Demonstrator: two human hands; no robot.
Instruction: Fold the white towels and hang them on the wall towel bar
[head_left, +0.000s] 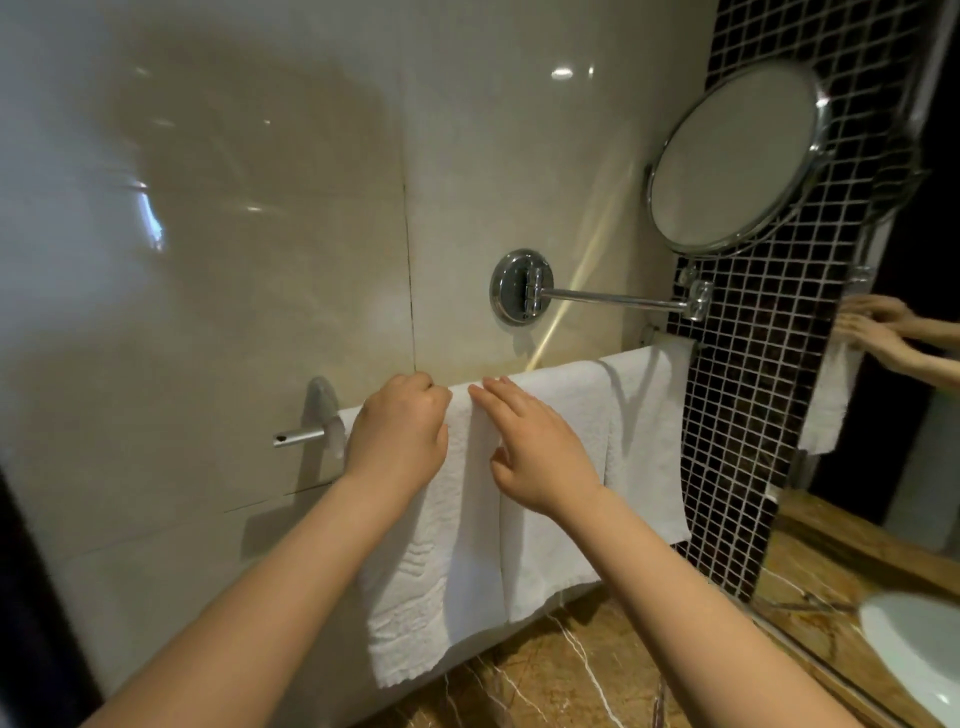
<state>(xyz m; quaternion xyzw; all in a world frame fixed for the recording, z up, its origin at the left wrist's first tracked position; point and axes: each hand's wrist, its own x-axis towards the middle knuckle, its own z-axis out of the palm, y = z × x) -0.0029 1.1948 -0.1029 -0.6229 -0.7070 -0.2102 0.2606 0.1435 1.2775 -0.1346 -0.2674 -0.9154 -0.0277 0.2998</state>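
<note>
Three folded white towels hang side by side over the chrome wall towel bar (298, 435). The left towel (431, 587) has an embossed wave pattern, the middle towel (550, 551) sits beside it, and the right towel (647, 457) reaches the bar's far end. My left hand (397, 431) lies on the top of the left towel with its fingers curled over the bar. My right hand (535, 447) rests flat, fingers straight, on the upper part of the middle towel, fingertips at the seam between the left and middle towels.
A round chrome swivel mirror (737, 161) on an arm (608, 298) juts out above the towels. Dark mosaic tiles (748, 415) and a wall mirror (893, 415) stand to the right. Below are a brown marble counter (561, 670) and a white basin (914, 649).
</note>
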